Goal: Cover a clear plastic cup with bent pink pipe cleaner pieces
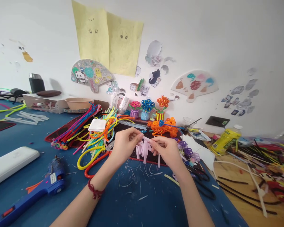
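Head view looks down on a pale pink pipe cleaner [146,138] pinched between both hands, which are close together above the middle of a blue cutting mat [142,201]. The left hand [126,145] and right hand [167,152] each grip it with their fingertips, and a row of short pale pink strands [142,151] hangs below it. A red string bracelet [95,190] circles the left wrist.

Thin cut pipe-cleaner scraps [134,176] lie scattered on the mat below the hands. Just left of the left hand is a pair of scissors with a red handle [94,164], lying among a heap of yellow, orange and green pipe cleaners [99,135]. A small white paper square [96,125] rests on that heap. Beside the right hand sits a purple pipe-cleaner flower [186,151], with black-handled scissors [204,186] lower down at the mat's edge.

Straight ahead, a large orange pipe-cleaner flower [162,127] lies behind the hands, below three potted pipe-cleaner flowers [148,108]. A blue hot glue gun [53,179] lies at the lower left, near a white rounded slab [11,165]. To the right, a yellow bottle [226,140] stands on a wooden surface [236,176] strewn with more pipe cleaners.
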`<state>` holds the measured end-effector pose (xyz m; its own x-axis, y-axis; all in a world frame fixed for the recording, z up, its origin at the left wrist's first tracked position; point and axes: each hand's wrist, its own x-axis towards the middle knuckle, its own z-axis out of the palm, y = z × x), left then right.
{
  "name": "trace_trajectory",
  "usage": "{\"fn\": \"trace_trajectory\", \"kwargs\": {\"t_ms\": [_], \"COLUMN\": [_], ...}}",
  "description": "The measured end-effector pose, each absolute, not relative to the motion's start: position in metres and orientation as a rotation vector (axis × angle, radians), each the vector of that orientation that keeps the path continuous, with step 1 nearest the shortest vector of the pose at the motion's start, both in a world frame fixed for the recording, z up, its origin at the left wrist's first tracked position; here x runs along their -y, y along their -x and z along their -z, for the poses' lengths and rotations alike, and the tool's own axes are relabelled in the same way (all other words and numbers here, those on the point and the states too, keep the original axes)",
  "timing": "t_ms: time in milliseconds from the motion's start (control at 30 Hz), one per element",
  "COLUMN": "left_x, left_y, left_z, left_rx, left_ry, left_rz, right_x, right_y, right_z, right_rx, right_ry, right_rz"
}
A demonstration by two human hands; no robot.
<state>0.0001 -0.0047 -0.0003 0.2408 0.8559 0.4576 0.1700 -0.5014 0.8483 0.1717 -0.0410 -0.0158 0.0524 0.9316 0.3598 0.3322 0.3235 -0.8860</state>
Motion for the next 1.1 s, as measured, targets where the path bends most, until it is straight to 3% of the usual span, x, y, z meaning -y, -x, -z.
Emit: {"fn": "trace_trajectory", "kwargs": {"t_ms": [233, 533, 700, 800, 1100], "left_x": [0.002, 0.004, 0.005, 0.006, 0.010], "left_y": [0.001, -0.002, -0.007, -0.009, -0.009], "left_z": [0.003, 0.003, 0.009, 0.011, 0.010], "left_rx": [-1.019, -0.887, -1.175, -1.338, -1.466], "left_ry": [-1.817, -1.991, -2.421, -2.673, -2.825], "left_rz": [-1.366, -1.024, -1.036, -0.869, -0.757], "right_x": [0.043, 0.030, 0.031, 0.031, 0.019], "right_y": [-0.176, -0.188, -0.198, -0.202, -0.194], "right_z": [0.015, 0.024, 0.028, 0.032, 0.046], "right_rx": [1.447, 1.442, 1.438, 1.507, 1.724], "right_ry": [1.174, 1.331, 1.861, 2.184, 2.226], "right_rz": [-0.714, -0.568, -0.181, -0.022, -0.049]}}
